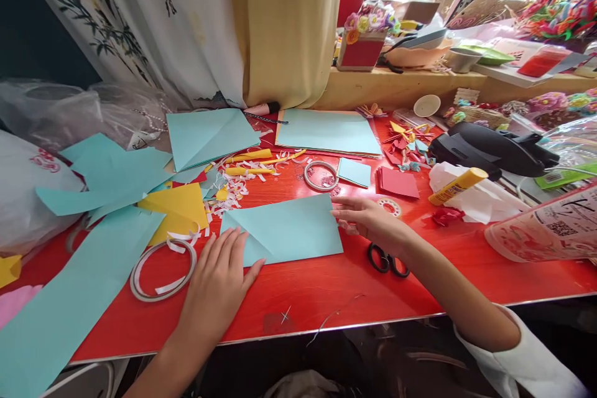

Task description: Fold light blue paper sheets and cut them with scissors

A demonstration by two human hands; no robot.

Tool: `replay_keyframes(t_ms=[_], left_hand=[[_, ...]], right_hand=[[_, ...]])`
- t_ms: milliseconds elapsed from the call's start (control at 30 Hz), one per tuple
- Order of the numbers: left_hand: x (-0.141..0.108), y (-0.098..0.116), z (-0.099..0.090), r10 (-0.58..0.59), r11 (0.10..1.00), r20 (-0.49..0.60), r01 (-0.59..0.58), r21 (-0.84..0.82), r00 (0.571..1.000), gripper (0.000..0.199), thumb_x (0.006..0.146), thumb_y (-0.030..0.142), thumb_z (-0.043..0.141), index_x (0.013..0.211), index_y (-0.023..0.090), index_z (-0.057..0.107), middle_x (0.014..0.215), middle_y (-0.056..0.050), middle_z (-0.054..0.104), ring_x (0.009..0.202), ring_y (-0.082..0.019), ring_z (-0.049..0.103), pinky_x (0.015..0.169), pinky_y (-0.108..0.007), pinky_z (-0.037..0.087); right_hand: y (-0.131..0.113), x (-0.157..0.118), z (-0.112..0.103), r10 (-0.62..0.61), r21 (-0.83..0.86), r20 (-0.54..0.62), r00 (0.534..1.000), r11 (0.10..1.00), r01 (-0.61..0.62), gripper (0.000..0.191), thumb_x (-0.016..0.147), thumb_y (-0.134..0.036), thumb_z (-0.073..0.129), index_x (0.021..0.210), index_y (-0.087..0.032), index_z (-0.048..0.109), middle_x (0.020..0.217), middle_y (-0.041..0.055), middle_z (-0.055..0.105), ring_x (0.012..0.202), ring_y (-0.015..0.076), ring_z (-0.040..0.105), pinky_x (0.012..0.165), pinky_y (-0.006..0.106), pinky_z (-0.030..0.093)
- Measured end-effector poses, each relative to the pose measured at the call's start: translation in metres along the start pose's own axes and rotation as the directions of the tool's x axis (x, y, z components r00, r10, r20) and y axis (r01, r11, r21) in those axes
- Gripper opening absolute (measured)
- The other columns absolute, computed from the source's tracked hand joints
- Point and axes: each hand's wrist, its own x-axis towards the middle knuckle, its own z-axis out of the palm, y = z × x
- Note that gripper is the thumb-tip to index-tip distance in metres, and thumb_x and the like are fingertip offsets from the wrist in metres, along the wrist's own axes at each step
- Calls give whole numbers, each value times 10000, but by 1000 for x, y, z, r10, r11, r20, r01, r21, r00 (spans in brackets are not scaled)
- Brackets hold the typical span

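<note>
Folded blue sheet (293,230) on the red table (321,305), between the two hands; left fingers (224,261) lie flat, spread on its near-left corner; right fingers (347,214), loosely curled, meet its right edge

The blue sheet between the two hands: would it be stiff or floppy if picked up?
The blue sheet would probably flop somewhat, looking like thin paper, and may bend first at the diagonal crease near its left end. Flat on the shiny red table, it could slide easily if pushed.
</note>
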Motion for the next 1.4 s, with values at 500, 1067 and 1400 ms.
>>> replay_keyframes(t_ms=[500,1067,1400], left_hand=[[146,-6,-49,-109,147,546,557,-818,831,397,645,520,727,825,165,729,736,-69,701,616,-231,648,537,-310,490],[134,15,-33,-337,-169,325,283,-944,884,337,702,453,719,833,143,702,812,-33,701,745,-157,627,691,-269,513],[133,13,-32,-407,-122,267,238,-964,873,248,711,371,720,652,156,610,673,21,560,656,-112,525,631,-243,466]], right_hand=[[-67,-5,2,-593,-107,-211,777,804,585,296,799,-490,607,904,-228,695,876,18,661,819,166,605,724,283,479],[-39,9,30,-498,85,-68,864,860,502,300,771,-447,670,941,-199,674,898,44,711,781,187,656,680,291,524],[-36,9,32,-465,67,-27,885,882,466,270,771,-456,665,860,-201,665,846,35,699,755,172,635,643,272,502]])
